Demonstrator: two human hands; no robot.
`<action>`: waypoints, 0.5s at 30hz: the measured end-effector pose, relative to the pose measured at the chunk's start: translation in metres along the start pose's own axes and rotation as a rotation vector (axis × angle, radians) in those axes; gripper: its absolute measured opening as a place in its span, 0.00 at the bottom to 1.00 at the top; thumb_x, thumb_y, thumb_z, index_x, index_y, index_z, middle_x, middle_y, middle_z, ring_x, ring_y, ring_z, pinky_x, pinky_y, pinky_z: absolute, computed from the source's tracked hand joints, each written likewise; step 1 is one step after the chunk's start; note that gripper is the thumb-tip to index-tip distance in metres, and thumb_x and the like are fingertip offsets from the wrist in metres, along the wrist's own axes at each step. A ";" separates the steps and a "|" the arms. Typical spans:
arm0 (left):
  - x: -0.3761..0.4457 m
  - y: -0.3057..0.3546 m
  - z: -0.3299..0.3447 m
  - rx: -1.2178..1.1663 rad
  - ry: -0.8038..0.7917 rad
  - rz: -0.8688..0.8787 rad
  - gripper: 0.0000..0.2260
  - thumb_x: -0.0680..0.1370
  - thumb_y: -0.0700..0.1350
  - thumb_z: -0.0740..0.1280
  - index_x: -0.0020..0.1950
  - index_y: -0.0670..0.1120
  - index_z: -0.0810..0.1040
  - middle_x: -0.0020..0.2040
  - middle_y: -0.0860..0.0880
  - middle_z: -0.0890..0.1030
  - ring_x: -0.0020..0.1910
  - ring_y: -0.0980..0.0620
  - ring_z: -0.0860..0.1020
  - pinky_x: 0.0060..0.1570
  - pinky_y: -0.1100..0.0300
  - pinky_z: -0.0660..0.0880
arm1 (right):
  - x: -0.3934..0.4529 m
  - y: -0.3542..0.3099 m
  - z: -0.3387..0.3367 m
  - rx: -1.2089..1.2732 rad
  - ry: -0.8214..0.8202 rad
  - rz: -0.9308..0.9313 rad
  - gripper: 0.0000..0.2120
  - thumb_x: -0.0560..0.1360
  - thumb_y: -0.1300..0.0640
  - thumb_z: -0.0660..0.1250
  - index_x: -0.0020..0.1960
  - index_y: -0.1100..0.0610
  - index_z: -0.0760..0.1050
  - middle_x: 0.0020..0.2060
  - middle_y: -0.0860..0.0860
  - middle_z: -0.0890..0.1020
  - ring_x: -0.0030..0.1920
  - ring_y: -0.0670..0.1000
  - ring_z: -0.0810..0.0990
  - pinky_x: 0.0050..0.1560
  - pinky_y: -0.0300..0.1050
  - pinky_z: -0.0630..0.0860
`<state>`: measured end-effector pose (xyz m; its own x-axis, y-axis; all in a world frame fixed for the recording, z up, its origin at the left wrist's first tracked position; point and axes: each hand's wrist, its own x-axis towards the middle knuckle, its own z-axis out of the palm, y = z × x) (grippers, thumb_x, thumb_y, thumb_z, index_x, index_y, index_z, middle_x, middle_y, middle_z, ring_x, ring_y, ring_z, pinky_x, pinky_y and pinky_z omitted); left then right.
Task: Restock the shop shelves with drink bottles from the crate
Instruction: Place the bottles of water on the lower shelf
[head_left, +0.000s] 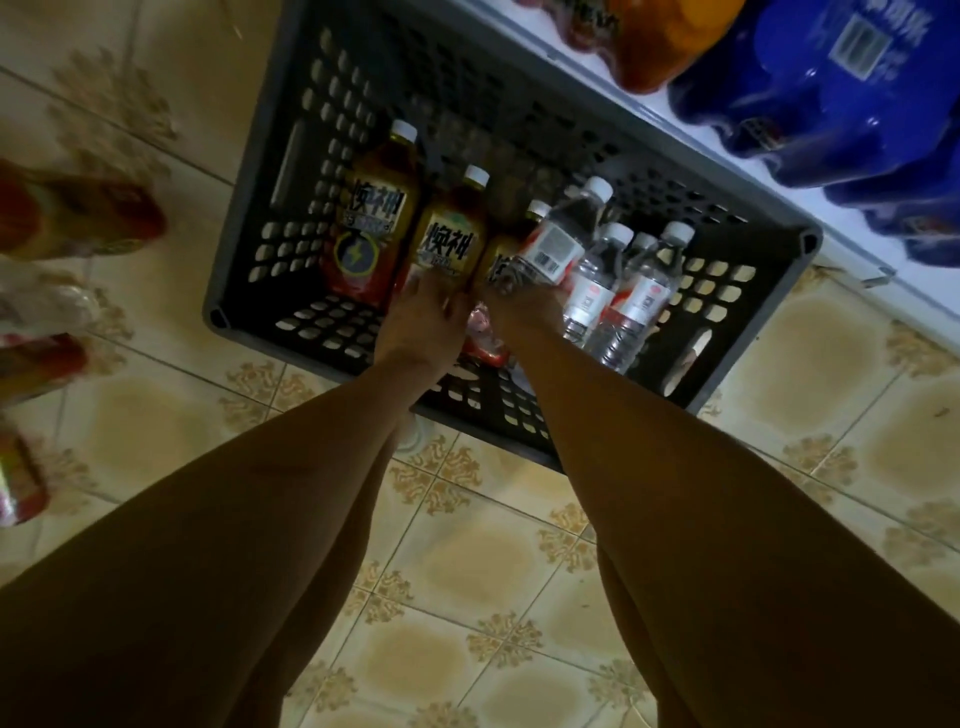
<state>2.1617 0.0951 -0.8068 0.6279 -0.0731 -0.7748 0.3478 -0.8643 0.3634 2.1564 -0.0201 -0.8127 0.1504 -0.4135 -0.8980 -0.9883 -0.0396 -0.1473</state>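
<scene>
A dark grey perforated crate (249, 244) stands on the tiled floor below me. Inside it are yellow-labelled drink bottles with white caps and several clear water bottles (644, 291) on the right side. My left hand (421, 317) grips the lower part of a yellow drink bottle (449, 234) near the crate's middle. My right hand (524, 306) holds a water bottle (561, 239) that lies tilted across the others. Another yellow bottle (374, 208) stands to the left, untouched. A third yellow bottle sits half hidden behind the tilted water bottle.
A white shelf edge (727, 171) runs along the upper right, carrying large blue bottles (831, 104) and an orange bottle (670, 41). Blurred red and yellow packaged bottles (78, 218) line the left edge. Patterned beige floor tiles (493, 561) surround the crate.
</scene>
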 end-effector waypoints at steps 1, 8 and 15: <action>0.004 -0.003 -0.003 -0.003 0.010 -0.002 0.21 0.81 0.58 0.54 0.65 0.46 0.74 0.63 0.43 0.77 0.62 0.42 0.76 0.54 0.52 0.72 | 0.002 -0.002 0.001 0.113 0.011 0.036 0.40 0.74 0.50 0.74 0.76 0.57 0.52 0.56 0.54 0.74 0.46 0.55 0.82 0.42 0.45 0.83; 0.011 -0.011 -0.019 -0.107 0.041 0.023 0.17 0.81 0.51 0.60 0.67 0.46 0.70 0.62 0.43 0.77 0.59 0.44 0.77 0.55 0.48 0.74 | 0.008 -0.002 -0.001 0.220 0.005 0.033 0.39 0.73 0.56 0.74 0.74 0.56 0.52 0.53 0.51 0.75 0.35 0.48 0.77 0.27 0.38 0.72; -0.014 0.024 -0.018 -0.631 -0.106 -0.125 0.21 0.81 0.52 0.67 0.70 0.45 0.66 0.57 0.51 0.78 0.54 0.53 0.79 0.38 0.73 0.75 | -0.021 0.013 -0.038 -0.130 -0.356 -0.248 0.23 0.72 0.60 0.76 0.63 0.57 0.72 0.47 0.50 0.82 0.41 0.45 0.81 0.30 0.33 0.76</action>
<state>2.1730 0.0846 -0.7780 0.4952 -0.0679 -0.8661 0.7760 -0.4136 0.4762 2.1396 -0.0464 -0.7802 0.3595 -0.0392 -0.9323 -0.9129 -0.2215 -0.3427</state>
